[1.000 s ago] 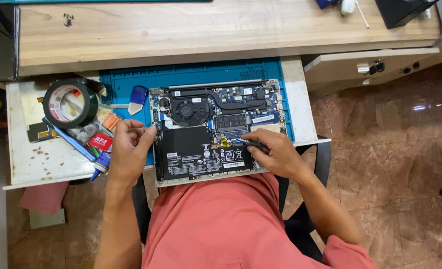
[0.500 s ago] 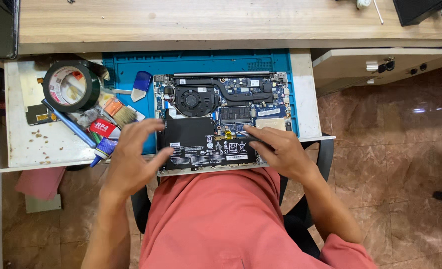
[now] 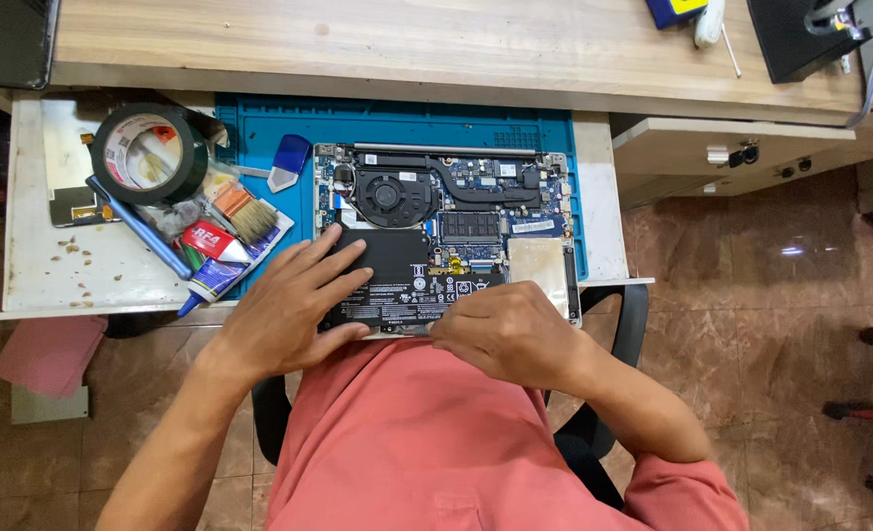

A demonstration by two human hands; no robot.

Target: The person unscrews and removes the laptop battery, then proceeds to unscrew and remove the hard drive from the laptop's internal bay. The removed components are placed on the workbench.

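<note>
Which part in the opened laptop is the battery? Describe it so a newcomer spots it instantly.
Start at the blue work mat, where the opened laptop lies with its boards exposed. The battery is the flat black slab in its near-left part, below the round fan, with the left hand and right hand resting on it. Unlike the blue-green boards beside it, it is plain black with white print.

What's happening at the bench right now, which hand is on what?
A seated person works on an opened laptop lying bottom-up on a blue mat. The left hand lies flat on the black battery, fingers spread over its left part. The right hand rests at the battery's near edge; whether it holds a tool cannot be seen. The cooling fan is exposed. A tape roll, a brush and a glue tube lie to the left.
</note>
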